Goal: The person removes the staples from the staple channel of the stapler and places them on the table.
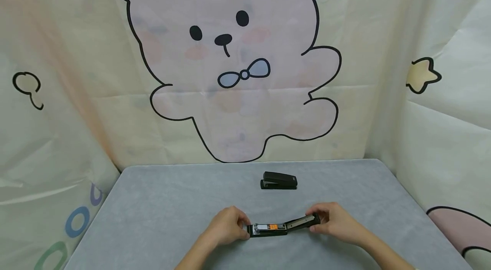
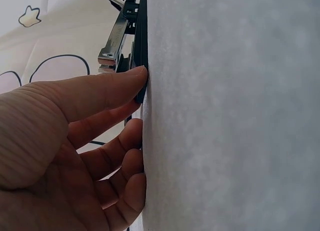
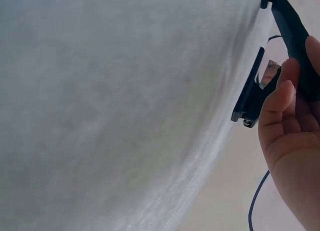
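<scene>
A black stapler [image 1: 268, 233] lies on the table, folded wide apart at its hinge. Its metal magazine [image 2: 115, 43] rises at a slant over the base, and an orange part [image 1: 273, 227] shows in it near the hinge. With thumb and finger, my left hand [image 1: 228, 226] pinches the left end of the base. My right hand [image 1: 338, 224] holds the far end of the stapler's top cover [image 1: 303, 222], which tilts up to the right, raised off the table. In the right wrist view this cover [image 3: 290, 28] runs between thumb and fingers; the fingertips partly hide it.
Behind the hands stands a second black stapler [image 1: 280, 181], folded together, on the grey cloth-covered table [image 1: 172, 202]. A pale curtain [image 1: 353, 125] with cartoon drawings rises behind the table's back edge and along both sides.
</scene>
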Demonstrator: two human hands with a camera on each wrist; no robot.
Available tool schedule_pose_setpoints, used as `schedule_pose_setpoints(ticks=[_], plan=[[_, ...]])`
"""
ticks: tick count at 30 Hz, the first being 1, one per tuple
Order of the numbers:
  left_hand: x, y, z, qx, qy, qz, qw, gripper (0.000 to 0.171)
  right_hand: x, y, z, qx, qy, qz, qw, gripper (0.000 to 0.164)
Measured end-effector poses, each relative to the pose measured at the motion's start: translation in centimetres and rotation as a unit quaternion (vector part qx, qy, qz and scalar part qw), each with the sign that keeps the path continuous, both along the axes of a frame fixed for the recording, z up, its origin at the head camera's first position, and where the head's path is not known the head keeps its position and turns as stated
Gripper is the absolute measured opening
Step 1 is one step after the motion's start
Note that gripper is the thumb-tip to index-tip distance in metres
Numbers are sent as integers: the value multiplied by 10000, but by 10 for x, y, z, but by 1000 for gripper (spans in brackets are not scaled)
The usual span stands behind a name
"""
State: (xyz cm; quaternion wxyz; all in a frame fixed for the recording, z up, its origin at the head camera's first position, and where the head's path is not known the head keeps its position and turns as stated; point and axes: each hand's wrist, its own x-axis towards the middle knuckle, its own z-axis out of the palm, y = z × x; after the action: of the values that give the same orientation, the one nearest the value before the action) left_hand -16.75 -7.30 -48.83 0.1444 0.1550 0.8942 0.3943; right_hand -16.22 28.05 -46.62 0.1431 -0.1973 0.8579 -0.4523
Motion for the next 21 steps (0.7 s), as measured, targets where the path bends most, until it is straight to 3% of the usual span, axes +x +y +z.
schedule_pose_setpoints(ticks=[10,21], plan=[[-1,2,-1,-28,5,17,10000,23,0,5,-11,104,156,12,9998,26],[0,1,1,-38,-12,0,10000,23,-3,10,-18,301,-105,87,9995,25]])
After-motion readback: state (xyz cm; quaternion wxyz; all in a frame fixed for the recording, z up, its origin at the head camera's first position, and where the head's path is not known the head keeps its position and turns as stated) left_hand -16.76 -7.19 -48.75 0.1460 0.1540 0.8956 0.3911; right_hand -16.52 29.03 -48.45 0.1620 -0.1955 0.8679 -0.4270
